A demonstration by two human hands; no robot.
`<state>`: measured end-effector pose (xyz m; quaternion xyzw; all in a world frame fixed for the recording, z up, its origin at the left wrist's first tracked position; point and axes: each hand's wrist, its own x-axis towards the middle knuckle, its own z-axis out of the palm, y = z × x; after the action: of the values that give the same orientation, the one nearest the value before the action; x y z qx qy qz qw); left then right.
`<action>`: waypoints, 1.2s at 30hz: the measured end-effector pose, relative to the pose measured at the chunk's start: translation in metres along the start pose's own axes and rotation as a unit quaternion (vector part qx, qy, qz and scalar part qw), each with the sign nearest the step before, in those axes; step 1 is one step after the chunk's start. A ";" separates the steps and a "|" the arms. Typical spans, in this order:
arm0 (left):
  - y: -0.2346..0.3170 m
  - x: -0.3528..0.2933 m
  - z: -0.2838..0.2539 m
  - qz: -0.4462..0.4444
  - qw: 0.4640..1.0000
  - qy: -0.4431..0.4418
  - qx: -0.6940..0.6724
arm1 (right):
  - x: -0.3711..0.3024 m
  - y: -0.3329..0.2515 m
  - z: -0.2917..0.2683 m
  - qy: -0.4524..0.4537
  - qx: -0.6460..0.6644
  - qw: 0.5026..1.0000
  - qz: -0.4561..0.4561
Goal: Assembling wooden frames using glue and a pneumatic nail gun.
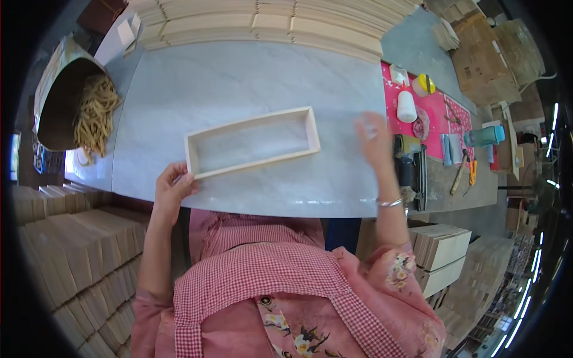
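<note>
A long, narrow rectangular frame of pale wood (256, 164) stands slightly slanted on the grey-white tabletop (239, 77); the table surface shows through it. At its near left corner, my left hand (173, 190) is closed with thumb and fingers on the wood. Over the right part of the table is my right hand (376, 143), apart from the frame and blurred by motion. A small whitish patch shows among its fingers, too smeared to name. A silver bangle (391, 203) circles my right wrist.
Stacked pale wooden strips (209, 27) line the table's far edge. An open container of tan rubbery strips (95, 113) stands left. On the right are a white bottle (406, 107), a yellow-lidded jar (423, 85), a teal bottle (484, 136) and a hammer (458, 173). Wooden boards (83, 238) are piled lower left.
</note>
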<state>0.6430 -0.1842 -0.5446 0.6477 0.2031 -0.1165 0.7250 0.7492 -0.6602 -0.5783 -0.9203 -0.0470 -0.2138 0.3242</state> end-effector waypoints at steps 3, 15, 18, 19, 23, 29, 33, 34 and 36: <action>-0.002 -0.003 0.000 -0.005 1.000 0.010 -0.026 | 0.064 0.036 -0.046 0.111 -0.274 0.951 0.086; -0.007 0.004 0.014 0.090 0.993 0.048 0.061 | 0.076 0.100 -0.081 0.176 -0.095 0.946 0.255; -0.026 0.011 0.003 0.175 0.974 0.057 0.134 | 0.061 0.022 -0.082 0.267 0.199 0.921 0.201; -0.028 0.012 0.006 0.195 0.967 0.069 0.146 | 0.056 0.006 -0.079 0.266 0.201 0.923 0.193; -0.050 0.026 0.011 0.275 0.922 0.096 0.254 | 0.032 -0.047 -0.045 0.308 0.300 0.884 0.181; -0.053 0.030 0.036 0.377 0.869 0.151 0.283 | -0.018 -0.135 0.011 0.052 0.379 0.906 0.182; -0.055 0.026 0.033 0.373 0.865 0.171 0.290 | -0.038 -0.189 0.051 -0.092 0.350 0.920 0.153; -0.056 0.026 0.032 0.369 0.866 0.174 0.289 | -0.042 -0.193 0.057 -0.097 0.349 0.919 0.154; -0.059 0.026 0.031 0.379 0.860 0.176 0.292 | -0.047 -0.195 0.070 -0.106 0.339 0.931 0.087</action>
<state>0.6449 -0.2199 -0.6059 0.8665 0.0225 0.2294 0.4428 0.6879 -0.4612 -0.5346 -0.7731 -0.0701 -0.0574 0.6278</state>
